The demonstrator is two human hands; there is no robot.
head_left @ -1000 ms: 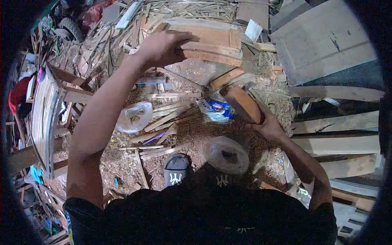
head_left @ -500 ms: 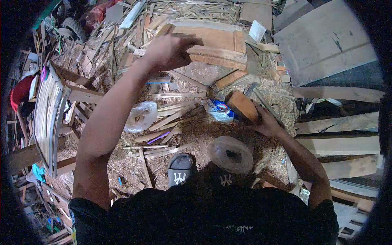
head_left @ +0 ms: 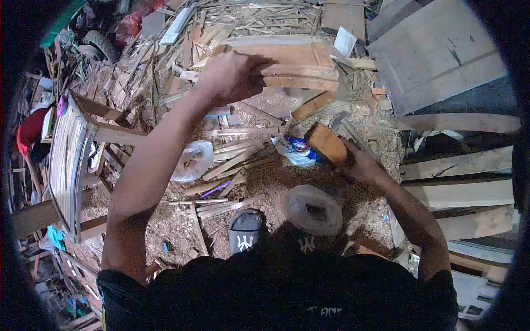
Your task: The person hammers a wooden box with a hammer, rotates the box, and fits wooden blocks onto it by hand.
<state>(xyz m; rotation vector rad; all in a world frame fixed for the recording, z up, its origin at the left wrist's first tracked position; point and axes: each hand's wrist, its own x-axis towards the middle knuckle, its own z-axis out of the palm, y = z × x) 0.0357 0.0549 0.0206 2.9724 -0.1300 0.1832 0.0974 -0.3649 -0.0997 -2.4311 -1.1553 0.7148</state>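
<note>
Wood block (head_left: pixel 326 142) in the right hand (head_left: pixel 358 164), right of centre, tilted, its broad orange-brown face up; the hand is closed about the lower right end, fingers partly hidden behind the wood. Left hand (head_left: pixel 234 76) farther forward, at the left end of a framed wooden panel (head_left: pixel 301 57), fingers bent over the panel's near side; cannot tell whether they pinch it or only rest there. Panel lies crosswise near the top of the view, its near edge pale and lit. Just left of the block, a crumpled blue-and-white packet (head_left: pixel 296 152) on the ground; whether the two touch, cannot tell. Clear plastic bag (head_left: pixel 193 161) beyond the left forearm's inner side, a second, rounder plastic bag (head_left: pixel 312 211) near the feet. Between them, thin wood strips (head_left: pixel 232 165) and a purple strip (head_left: pixel 214 189) on shavings. Dark slipper (head_left: pixel 246 233) with a white emblem below. Far right, long pale planks (head_left: pixel 464 194) side by side under a large grey board (head_left: pixel 439 58). Left, a bundle of upright thin slats (head_left: pixel 68 160); past it, at the dim edge, another person (head_left: pixel 33 131) in red, mostly hidden. Tyre (head_left: pixel 100 46) upper left, in shadow.
</note>
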